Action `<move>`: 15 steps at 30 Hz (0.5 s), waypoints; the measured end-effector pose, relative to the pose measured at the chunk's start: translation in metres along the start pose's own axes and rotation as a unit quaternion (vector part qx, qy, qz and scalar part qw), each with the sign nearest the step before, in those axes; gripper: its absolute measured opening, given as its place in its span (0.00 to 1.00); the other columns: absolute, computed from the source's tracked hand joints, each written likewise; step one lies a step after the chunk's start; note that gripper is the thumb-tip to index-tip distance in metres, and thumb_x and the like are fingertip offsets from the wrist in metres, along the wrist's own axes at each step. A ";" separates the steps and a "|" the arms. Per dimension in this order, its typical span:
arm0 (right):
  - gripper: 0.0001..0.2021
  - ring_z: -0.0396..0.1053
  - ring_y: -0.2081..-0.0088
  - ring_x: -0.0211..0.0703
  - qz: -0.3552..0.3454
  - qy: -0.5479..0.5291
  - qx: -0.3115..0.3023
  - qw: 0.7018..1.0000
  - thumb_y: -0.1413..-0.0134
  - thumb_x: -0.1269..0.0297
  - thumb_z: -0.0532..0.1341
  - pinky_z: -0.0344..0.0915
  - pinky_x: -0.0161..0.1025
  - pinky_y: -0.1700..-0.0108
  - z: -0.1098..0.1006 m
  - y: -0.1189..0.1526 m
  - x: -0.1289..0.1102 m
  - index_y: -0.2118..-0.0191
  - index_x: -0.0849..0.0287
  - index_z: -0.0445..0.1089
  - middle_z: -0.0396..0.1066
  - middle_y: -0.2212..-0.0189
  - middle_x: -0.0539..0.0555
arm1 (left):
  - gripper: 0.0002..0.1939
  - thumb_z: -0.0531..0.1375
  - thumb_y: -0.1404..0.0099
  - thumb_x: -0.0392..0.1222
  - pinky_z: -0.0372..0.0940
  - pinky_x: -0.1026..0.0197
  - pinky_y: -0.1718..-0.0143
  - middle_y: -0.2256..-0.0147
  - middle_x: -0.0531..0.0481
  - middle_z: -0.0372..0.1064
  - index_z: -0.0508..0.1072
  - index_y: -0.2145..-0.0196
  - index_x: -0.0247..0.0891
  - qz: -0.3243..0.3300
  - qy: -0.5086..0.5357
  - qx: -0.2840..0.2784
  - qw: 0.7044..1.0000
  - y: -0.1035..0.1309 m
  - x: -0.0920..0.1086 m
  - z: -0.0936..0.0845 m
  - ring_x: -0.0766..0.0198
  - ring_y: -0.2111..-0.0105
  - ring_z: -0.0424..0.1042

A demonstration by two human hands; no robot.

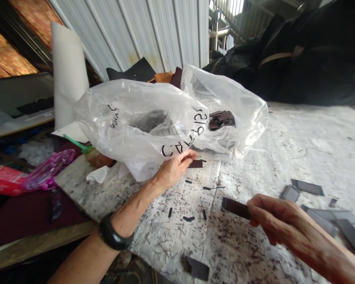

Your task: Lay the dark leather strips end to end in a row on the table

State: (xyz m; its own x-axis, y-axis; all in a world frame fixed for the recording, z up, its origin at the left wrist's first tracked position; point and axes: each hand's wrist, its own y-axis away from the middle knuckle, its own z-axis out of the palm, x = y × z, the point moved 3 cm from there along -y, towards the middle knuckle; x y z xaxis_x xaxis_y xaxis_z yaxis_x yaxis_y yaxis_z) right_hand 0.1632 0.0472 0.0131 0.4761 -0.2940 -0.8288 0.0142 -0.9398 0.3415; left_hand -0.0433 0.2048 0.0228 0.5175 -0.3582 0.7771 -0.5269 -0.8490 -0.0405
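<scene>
My right hand (279, 219) pinches one end of a flat dark brown strip (236, 208), which looks like leather or similar sheet, above the table (242, 252). Further forward, my left hand (176, 169) has its thumb and fingers closed at the end of another short brown strip (196, 163), right at the front edge of a clear plastic bag (142, 92) with black handwriting. Through the bag's opening a pile of dark brown pieces (221, 119) shows. Several grey-backed strips (307, 187) lie beside my right hand, some overlapping.
Dark scraps and thin trimmings litter the table, with a loose dark piece (198, 268) at its near edge. A white roll (69, 71) stands back left. A purple plastic bag (51, 167) lies left; large black bundles (298, 67) are behind right.
</scene>
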 end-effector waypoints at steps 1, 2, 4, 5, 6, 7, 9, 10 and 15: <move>0.17 0.60 0.81 0.39 -0.005 -0.013 -0.001 1.000 0.51 0.48 0.52 0.59 0.33 0.80 0.000 0.000 -0.001 0.79 0.55 0.63 0.61 0.83 0.50 | 0.11 0.50 0.35 0.40 0.61 0.62 0.52 0.58 0.52 0.72 0.69 0.58 0.40 0.002 -0.005 0.004 1.000 0.000 0.001 0.000 0.64 0.56 0.69; 0.17 0.60 0.81 0.39 -0.009 -0.025 -0.001 1.000 0.50 0.48 0.53 0.59 0.33 0.80 0.000 0.001 -0.001 0.78 0.55 0.64 0.61 0.83 0.50 | 0.11 0.50 0.35 0.40 0.62 0.62 0.52 0.58 0.52 0.72 0.69 0.58 0.40 0.005 -0.010 0.007 1.000 0.000 0.002 -0.001 0.64 0.56 0.69; 0.16 0.60 0.80 0.38 -0.004 -0.039 -0.007 0.999 0.49 0.49 0.53 0.60 0.32 0.79 0.002 0.002 0.002 0.78 0.55 0.64 0.61 0.81 0.49 | 0.11 0.50 0.35 0.40 0.63 0.62 0.54 0.59 0.53 0.72 0.70 0.59 0.40 0.013 -0.023 0.015 1.000 0.000 0.004 -0.003 0.64 0.58 0.70; 0.16 0.60 0.80 0.37 0.000 -0.042 -0.009 0.999 0.49 0.49 0.53 0.59 0.32 0.79 0.002 0.002 0.003 0.77 0.56 0.64 0.61 0.81 0.49 | 0.11 0.50 0.35 0.40 0.64 0.62 0.55 0.59 0.53 0.73 0.70 0.59 0.41 0.019 -0.030 0.018 0.999 0.000 0.006 -0.004 0.64 0.58 0.71; 0.16 0.59 0.80 0.36 0.002 -0.045 -0.007 0.999 0.48 0.50 0.53 0.59 0.31 0.79 0.003 0.003 0.004 0.77 0.56 0.64 0.60 0.81 0.48 | 0.11 0.50 0.35 0.39 0.65 0.62 0.56 0.60 0.53 0.73 0.70 0.59 0.41 0.027 -0.036 0.022 0.999 -0.001 0.007 -0.005 0.64 0.59 0.71; 0.16 0.59 0.80 0.36 0.001 -0.048 -0.006 0.999 0.47 0.51 0.53 0.59 0.31 0.79 0.003 0.004 0.006 0.77 0.56 0.63 0.60 0.81 0.48 | 0.11 0.50 0.34 0.39 0.65 0.63 0.56 0.60 0.53 0.73 0.70 0.59 0.41 0.037 -0.042 0.027 0.998 -0.002 0.008 -0.006 0.65 0.59 0.71; 0.15 0.60 0.80 0.36 -0.006 -0.047 -0.003 0.999 0.47 0.52 0.53 0.58 0.30 0.79 0.004 0.006 0.007 0.77 0.56 0.64 0.61 0.80 0.48 | 0.11 0.50 0.34 0.38 0.65 0.63 0.55 0.59 0.52 0.72 0.69 0.58 0.40 0.061 -0.057 0.039 0.996 -0.005 0.008 -0.007 0.65 0.58 0.71; 0.15 0.60 0.80 0.36 -0.008 -0.045 -0.002 0.999 0.47 0.52 0.53 0.58 0.30 0.79 0.004 0.008 0.007 0.77 0.56 0.64 0.61 0.81 0.48 | 0.11 0.50 0.34 0.37 0.64 0.62 0.54 0.58 0.52 0.72 0.69 0.58 0.40 0.078 -0.066 0.043 0.994 -0.006 0.008 -0.006 0.65 0.57 0.71; 0.18 0.61 0.82 0.39 -0.039 -0.062 0.014 0.997 0.49 0.47 0.51 0.59 0.33 0.81 0.001 0.012 0.008 0.78 0.54 0.65 0.65 0.81 0.51 | 0.14 0.51 0.36 0.30 0.63 0.62 0.52 0.57 0.51 0.71 0.72 0.58 0.40 0.158 -0.114 -0.024 0.981 0.004 0.002 0.002 0.66 0.57 0.70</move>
State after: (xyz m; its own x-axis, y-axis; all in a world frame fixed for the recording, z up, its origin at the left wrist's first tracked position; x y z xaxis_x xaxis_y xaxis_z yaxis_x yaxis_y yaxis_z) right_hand 0.1659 0.0331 0.0101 0.3616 -0.2378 -0.9015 0.0212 -0.9646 0.2630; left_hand -0.0437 0.2001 0.0228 0.4574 -0.6828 0.5697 -0.7136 -0.6641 -0.2230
